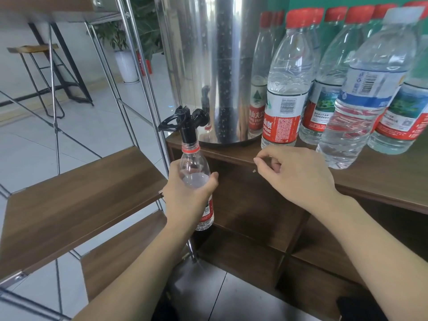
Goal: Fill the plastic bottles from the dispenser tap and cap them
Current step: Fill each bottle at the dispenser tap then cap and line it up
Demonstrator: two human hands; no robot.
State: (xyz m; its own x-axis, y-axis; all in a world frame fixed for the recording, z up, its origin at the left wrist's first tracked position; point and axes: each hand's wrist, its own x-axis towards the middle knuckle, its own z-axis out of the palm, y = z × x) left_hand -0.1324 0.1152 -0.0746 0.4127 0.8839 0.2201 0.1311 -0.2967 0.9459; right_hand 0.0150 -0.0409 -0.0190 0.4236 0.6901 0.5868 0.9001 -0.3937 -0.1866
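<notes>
An uncapped bottle [195,179] is gripped round its middle by the left hand [185,193], its mouth held right under the black tap [185,122] of the steel dispenser [208,66]. The right hand [291,172] is rested near the wooden counter [382,179] edge, fingers loosely curled, nothing seen held.

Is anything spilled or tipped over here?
No spill shows. One thing looks odd: the clear bottle with a white cap on the cabinet top seems to lean left against the upright red-capped bottles, though the wide lens may exaggerate it. The open bottle held by the left hand sits straight under the tap.
</notes>
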